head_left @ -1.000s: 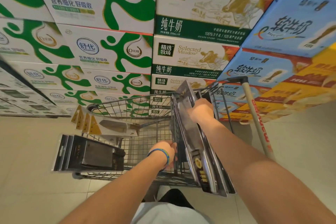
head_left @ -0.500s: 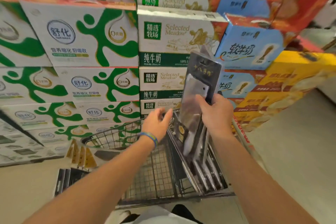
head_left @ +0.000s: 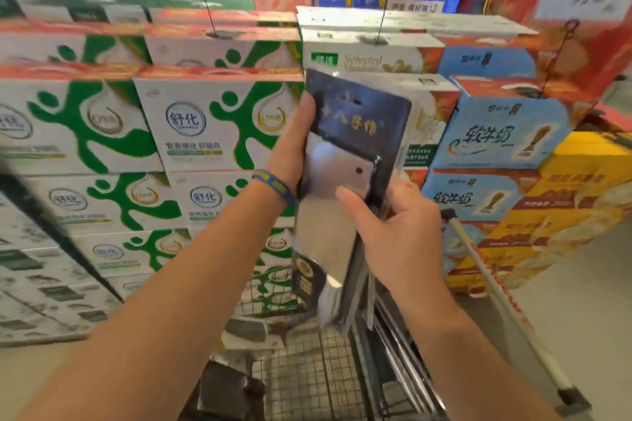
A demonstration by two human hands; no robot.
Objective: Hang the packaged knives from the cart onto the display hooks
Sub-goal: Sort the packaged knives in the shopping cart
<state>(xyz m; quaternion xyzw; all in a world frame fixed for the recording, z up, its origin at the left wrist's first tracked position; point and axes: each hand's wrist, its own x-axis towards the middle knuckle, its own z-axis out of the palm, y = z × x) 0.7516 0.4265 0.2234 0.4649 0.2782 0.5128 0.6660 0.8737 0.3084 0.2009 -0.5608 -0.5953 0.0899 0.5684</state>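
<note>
Both hands grip one packaged knife (head_left: 345,147), held upright above the cart (head_left: 307,383) and in front of the stacked cartons. Left of it stand green and white milk cartons (head_left: 191,126). The left hand (head_left: 294,147), with a blue wristband (head_left: 273,185) on its wrist, holds the pack's upper left edge, thumb on the front. The pack has a dark header card with a hang slot, and a broad steel blade shows below it. The right hand (head_left: 400,236) clasps the lower right edge, thumb pressed across the blade's front. More packs (head_left: 403,362) lean in the cart's right side. Further right are blue cartons (head_left: 502,133), the cart handle (head_left: 506,311) and yellow boxes (head_left: 581,181).
</note>
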